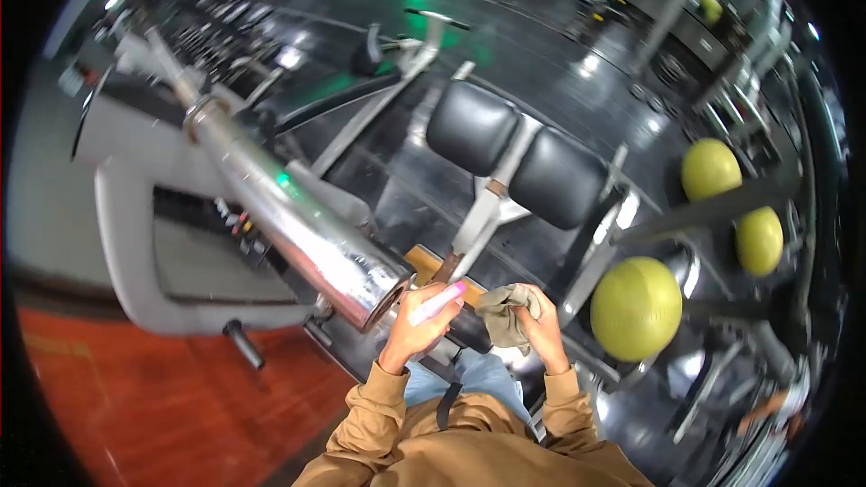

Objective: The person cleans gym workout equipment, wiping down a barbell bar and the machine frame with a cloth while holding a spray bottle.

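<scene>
In the head view my left hand (417,329) is closed around a slim white bottle (437,303) with a bright pink tip, which points up and to the right. My right hand (543,329) grips a crumpled grey-beige cloth (507,316), part of which hangs below the fingers. The two hands are apart, in front of my body. Just left of my left hand is the open end of a thick chrome cylinder (307,239) on a gym machine. Beyond the hands stands a bench with two black pads (557,178).
A grey machine frame (126,243) with a black peg (244,344) stands at the left over red flooring (180,397). Several yellow-green balls (637,308) sit on a rack at the right. More gym equipment fills the background on dark flooring (361,9).
</scene>
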A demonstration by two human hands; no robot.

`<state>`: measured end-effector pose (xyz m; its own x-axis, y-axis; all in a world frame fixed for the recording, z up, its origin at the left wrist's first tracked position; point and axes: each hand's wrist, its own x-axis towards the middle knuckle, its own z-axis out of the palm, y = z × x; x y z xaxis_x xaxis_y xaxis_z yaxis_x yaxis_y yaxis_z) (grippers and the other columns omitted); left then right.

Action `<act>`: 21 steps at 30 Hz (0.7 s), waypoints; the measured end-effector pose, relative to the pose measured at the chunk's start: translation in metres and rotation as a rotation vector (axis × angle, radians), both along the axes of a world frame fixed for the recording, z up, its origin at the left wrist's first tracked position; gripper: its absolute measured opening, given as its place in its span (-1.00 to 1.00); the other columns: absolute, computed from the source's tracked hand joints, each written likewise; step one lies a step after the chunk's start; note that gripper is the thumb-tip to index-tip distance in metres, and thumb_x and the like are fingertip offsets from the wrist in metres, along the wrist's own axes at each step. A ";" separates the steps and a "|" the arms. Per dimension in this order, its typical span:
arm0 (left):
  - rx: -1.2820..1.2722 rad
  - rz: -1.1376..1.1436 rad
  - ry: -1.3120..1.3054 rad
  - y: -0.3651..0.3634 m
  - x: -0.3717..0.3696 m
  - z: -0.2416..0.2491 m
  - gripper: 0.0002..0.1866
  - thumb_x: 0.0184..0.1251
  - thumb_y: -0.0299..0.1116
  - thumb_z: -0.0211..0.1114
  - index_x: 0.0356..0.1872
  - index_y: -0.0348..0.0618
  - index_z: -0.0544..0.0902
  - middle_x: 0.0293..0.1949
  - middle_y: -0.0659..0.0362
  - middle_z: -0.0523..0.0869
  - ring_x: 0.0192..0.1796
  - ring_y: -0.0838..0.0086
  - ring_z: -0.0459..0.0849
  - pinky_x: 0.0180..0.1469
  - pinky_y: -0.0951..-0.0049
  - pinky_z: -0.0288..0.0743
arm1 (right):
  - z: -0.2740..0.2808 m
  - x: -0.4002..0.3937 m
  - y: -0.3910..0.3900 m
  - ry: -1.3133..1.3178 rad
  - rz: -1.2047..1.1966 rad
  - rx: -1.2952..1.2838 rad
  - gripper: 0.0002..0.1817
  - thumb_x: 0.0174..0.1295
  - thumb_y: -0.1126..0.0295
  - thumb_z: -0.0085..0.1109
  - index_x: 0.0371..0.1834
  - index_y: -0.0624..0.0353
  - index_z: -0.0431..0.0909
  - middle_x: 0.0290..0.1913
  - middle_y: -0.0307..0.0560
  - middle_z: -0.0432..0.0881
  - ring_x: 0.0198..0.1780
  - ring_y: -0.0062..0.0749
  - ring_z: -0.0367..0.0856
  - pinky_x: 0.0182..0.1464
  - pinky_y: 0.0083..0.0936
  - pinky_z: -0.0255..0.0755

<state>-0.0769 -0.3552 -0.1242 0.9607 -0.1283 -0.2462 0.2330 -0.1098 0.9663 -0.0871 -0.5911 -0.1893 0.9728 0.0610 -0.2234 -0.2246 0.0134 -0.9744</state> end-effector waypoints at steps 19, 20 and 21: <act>0.044 0.537 -0.336 -0.031 -0.117 0.122 -0.75 0.28 -0.38 0.30 -0.43 -0.45 0.65 -0.56 0.09 0.63 -0.64 0.45 0.63 -0.49 0.48 0.49 | 0.154 0.095 0.021 -0.365 0.794 0.442 -0.46 0.27 0.17 0.41 0.17 0.33 0.55 0.09 -0.10 0.69 0.14 -0.47 0.63 0.25 -0.48 0.44; 0.045 0.542 -0.397 -0.034 -0.121 0.130 -0.80 0.28 -0.45 0.29 -0.41 -0.45 0.66 -0.55 0.09 0.64 -0.62 0.48 0.61 -0.49 0.50 0.45 | 0.161 0.094 0.023 -0.369 0.802 0.453 -0.43 0.27 0.12 0.43 0.16 0.33 0.55 0.09 -0.10 0.69 0.14 -0.46 0.63 0.25 -0.47 0.44; 0.048 0.547 -0.471 -0.035 -0.121 0.140 -0.86 0.27 -0.51 0.29 -0.40 -0.44 0.67 -0.53 0.10 0.64 -0.60 0.50 0.60 -0.49 0.51 0.42 | 0.165 0.094 0.027 -0.360 0.801 0.490 -0.42 0.26 0.11 0.44 0.16 0.34 0.55 0.09 -0.09 0.69 0.14 -0.46 0.63 0.25 -0.48 0.45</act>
<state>-0.1981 -0.3904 0.0156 0.8895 0.4022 0.2167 -0.1736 -0.1412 0.9746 0.0071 -0.5641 -0.0238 0.6094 0.7337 0.3006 -0.0365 0.4047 -0.9137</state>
